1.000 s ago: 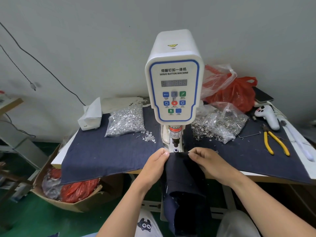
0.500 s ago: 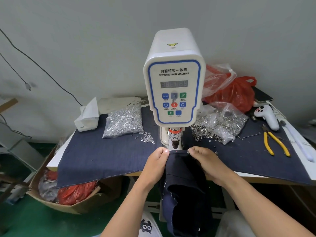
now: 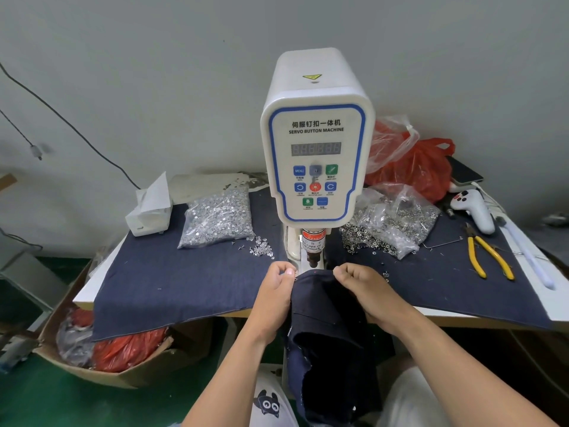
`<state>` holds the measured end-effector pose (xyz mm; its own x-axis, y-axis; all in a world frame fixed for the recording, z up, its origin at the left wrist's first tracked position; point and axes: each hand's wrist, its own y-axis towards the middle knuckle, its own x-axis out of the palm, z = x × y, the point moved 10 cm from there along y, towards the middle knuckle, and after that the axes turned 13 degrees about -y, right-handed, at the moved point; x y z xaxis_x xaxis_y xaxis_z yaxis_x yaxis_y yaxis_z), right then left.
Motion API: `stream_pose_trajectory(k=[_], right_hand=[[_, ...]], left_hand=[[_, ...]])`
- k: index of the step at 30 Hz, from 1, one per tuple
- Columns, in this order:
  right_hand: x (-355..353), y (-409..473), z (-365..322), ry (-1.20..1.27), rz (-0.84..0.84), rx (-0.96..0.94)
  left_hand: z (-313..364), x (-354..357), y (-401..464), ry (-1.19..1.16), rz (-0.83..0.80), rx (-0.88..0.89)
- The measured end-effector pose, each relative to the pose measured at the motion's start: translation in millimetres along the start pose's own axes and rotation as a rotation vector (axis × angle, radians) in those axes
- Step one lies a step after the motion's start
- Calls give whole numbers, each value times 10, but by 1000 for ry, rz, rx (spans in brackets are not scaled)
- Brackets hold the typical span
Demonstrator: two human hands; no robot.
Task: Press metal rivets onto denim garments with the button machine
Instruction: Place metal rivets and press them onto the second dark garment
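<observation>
1. Button machine (image 3: 317,143): white head with a blue-edged control panel, upright at the middle of the table (image 3: 83,298). Its display digits are blurred and unreadable; the small button captions are too fine to read.
2. Press point: the lower die is hidden behind the raised edge of the denim garment (image 3: 326,318); only the punch with its red warning label shows above the cloth.
3. Denim garment: dark fold held up directly in front of the machine base, its top edge just under the punch; the rest hangs below the table edge and is cut off at the bottom of the view.
4. Left hand (image 3: 277,291): fingers curled, pinching the garment's left top corner. A small bright item shows at the fingertips; what it is cannot be told.
5. Right hand (image 3: 363,291): knuckles up, fingers curled over and gripping the garment's right top edge.
6. Both forearms enter from the lower edge, converging on the machine.
7. 2 clear bags of metal parts flank the machine: left bag (image 3: 220,217), right bag (image 3: 397,223).
</observation>
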<state>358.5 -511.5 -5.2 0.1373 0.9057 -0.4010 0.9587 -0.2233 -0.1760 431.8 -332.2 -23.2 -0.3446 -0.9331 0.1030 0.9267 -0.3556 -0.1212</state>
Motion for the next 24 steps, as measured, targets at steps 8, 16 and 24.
stream_pose_trajectory(k=[8,16,24], right_hand=[[-3,2,-19,-13,4,-10],[10,14,-4,25,-3,-5],[7,23,9,-17,-6,-19]], left_hand=[[-21,25,-2,-4,-36,-28],[-2,48,-16,-23,-60,-11],[-31,19,17,-27,-40,-3]])
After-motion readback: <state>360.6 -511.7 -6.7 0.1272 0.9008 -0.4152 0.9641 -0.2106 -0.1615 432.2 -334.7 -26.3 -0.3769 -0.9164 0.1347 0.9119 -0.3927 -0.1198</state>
